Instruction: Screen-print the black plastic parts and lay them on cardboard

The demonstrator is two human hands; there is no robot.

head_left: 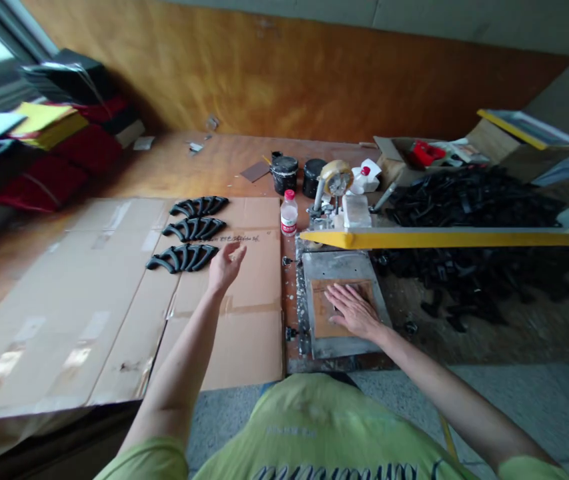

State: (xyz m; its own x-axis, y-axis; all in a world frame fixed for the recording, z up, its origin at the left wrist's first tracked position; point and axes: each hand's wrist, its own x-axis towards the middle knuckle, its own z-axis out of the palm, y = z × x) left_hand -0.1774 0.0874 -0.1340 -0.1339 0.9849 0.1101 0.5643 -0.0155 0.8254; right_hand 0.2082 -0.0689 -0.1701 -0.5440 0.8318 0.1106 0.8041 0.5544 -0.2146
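My left hand (227, 267) hovers at the right end of the nearest row of black curved handle-like parts (184, 258), its fingers loosely bent and apart with nothing visible in them. Two more rows, the middle one (195, 229) and the far one (199, 205), lie behind it on the flattened cardboard (244, 333). My right hand (354, 310) rests flat with fingers spread on a brown board (329, 325) fixed on a grey metal plate (347, 347). Something dark shows beside its fingers; what lies under the palm is hidden.
A yellow-edged frame (444, 238) juts out above the plate's far side. Behind stand a red-capped bottle (289, 213) and black tubs (284, 175). A large heap of black parts (469, 213) fills the right, with a cardboard box (394, 157) behind. Stacked coloured bundles (64, 147) sit far left.
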